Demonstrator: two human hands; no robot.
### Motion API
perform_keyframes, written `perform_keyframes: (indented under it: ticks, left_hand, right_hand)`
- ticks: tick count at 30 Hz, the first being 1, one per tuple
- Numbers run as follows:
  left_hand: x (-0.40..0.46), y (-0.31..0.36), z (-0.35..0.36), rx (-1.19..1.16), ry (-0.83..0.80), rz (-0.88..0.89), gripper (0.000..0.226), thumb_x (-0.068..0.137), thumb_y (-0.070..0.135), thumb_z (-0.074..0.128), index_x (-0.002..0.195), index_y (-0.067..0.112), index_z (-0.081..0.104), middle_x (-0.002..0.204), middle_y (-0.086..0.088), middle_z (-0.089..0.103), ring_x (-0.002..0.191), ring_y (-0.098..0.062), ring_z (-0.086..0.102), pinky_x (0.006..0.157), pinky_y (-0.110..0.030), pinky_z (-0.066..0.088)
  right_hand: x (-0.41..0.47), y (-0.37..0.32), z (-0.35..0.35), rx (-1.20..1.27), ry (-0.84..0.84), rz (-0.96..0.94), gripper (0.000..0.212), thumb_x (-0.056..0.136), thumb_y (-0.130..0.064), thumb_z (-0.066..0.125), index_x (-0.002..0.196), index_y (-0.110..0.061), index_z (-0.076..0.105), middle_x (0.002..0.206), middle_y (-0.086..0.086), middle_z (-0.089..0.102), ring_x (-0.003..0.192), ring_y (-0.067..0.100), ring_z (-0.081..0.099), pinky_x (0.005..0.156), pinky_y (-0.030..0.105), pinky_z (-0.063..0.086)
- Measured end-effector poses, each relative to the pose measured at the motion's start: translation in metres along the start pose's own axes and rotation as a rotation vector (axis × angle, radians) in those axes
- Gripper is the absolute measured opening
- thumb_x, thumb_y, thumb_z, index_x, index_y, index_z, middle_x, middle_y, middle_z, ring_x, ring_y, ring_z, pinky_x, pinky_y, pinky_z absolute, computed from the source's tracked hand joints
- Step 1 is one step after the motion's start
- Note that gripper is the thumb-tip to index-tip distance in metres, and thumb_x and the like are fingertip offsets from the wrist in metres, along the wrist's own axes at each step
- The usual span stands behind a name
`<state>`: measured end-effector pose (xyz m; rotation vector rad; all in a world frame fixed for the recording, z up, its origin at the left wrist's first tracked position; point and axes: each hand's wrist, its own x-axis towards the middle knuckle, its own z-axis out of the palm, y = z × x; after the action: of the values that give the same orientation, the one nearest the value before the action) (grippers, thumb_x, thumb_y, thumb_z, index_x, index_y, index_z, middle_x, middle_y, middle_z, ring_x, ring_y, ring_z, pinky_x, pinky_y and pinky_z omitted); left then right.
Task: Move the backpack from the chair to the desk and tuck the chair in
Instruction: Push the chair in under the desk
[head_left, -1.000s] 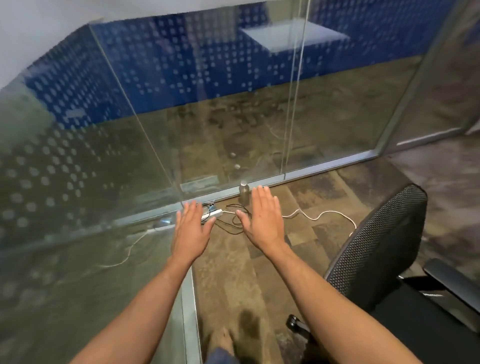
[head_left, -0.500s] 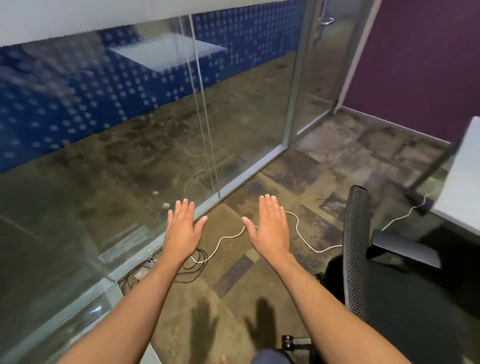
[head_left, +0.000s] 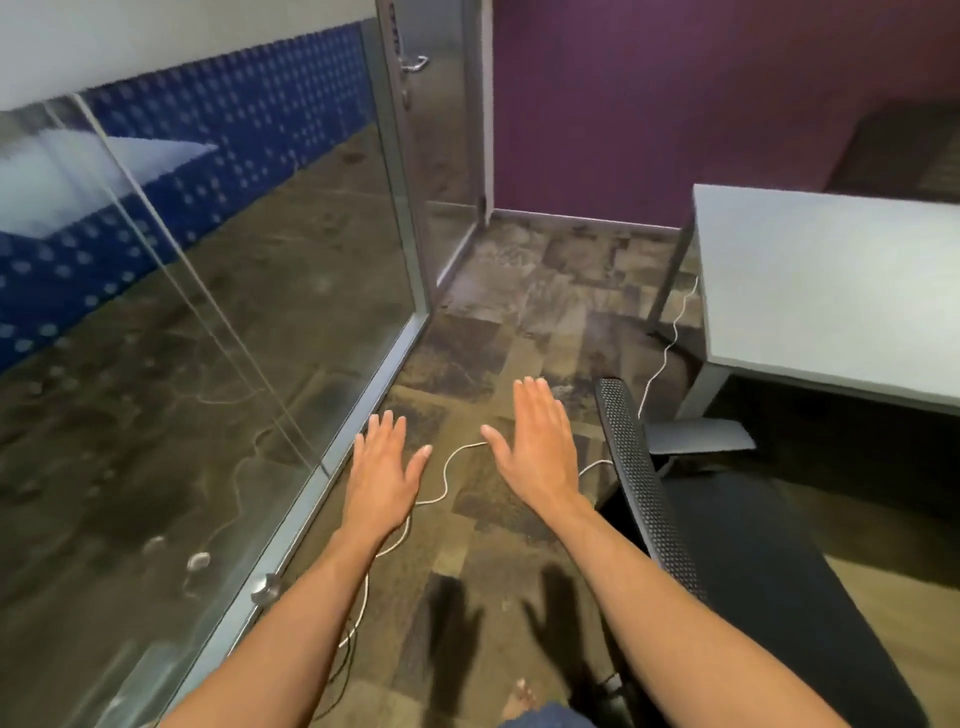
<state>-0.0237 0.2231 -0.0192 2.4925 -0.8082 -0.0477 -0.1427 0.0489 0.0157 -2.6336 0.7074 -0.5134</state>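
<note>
View has swung onto one desk (head_left: 831, 291), one chair (head_left: 727, 545); two hands (head_left: 379, 473) flat, empty.

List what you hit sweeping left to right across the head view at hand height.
Glass partition → left hand → white cable on the carpet → right hand → mesh chair back → chair armrest → grey desk. Both hands are open and empty; no backpack is in view.
</note>
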Motion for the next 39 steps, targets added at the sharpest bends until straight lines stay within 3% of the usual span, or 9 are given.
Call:
perform_keyframes:
  ticks: [9,24,30,34,39]
  left_hand:
    - [0.093,0.073,0.042,-0.08,-0.144,0.329,0.065,0.099,0.046,0.045,0.15,0.008,0.033,0.161,-0.012,0.024,0.152,-0.023,0.008,0.12,-0.037,0.001]
    - [0.111,0.2,0.11,-0.198,-0.494,1.003,0.073,0.096,0.059,0.032,0.151,0.011,0.032,0.161,-0.008,0.025,0.151,-0.017,0.008,0.12,-0.032,-0.001]
    - [0.115,0.217,0.124,-0.182,-0.583,1.135,0.069,0.097,0.056,0.038,0.15,0.011,0.036,0.161,-0.007,0.027,0.151,-0.017,0.009,0.121,-0.035,0.0]
    - [0.12,0.217,0.132,-0.141,-0.611,1.203,0.068,0.098,0.058,0.035,0.148,0.013,0.039,0.161,-0.004,0.028,0.151,-0.017,0.009,0.122,-0.041,0.004]
    - [0.13,0.215,0.142,-0.062,-0.614,1.281,0.068,0.096,0.063,0.03,0.144,0.017,0.047,0.158,-0.003,0.035,0.151,-0.018,0.014,0.121,-0.046,0.008]
  right_hand:
    - [0.02,0.048,-0.033,-0.083,0.172,0.258,0.076,0.098,-0.055,0.038,0.153,-0.007,0.019,0.162,0.012,0.018,0.15,0.023,0.007,0.121,0.042,0.009]
    - [-0.082,0.089,-0.069,-0.241,0.413,0.96,0.078,0.097,-0.06,0.033,0.154,-0.01,0.016,0.163,0.009,0.016,0.15,0.02,0.004,0.12,0.039,0.005]
    - [-0.117,0.073,-0.062,-0.298,0.441,1.208,0.079,0.096,-0.064,0.027,0.154,-0.01,0.017,0.163,0.007,0.015,0.15,0.019,0.003,0.121,0.039,0.005]
    - [-0.138,0.064,-0.054,-0.302,0.454,1.354,0.077,0.096,-0.064,0.025,0.15,-0.01,0.03,0.161,0.008,0.024,0.15,0.02,0.008,0.12,0.042,0.007]
    - [-0.152,0.057,-0.042,-0.374,0.432,1.473,0.078,0.093,-0.07,0.022,0.131,-0.013,0.058,0.147,0.005,0.049,0.144,0.021,0.027,0.116,0.046,0.017]
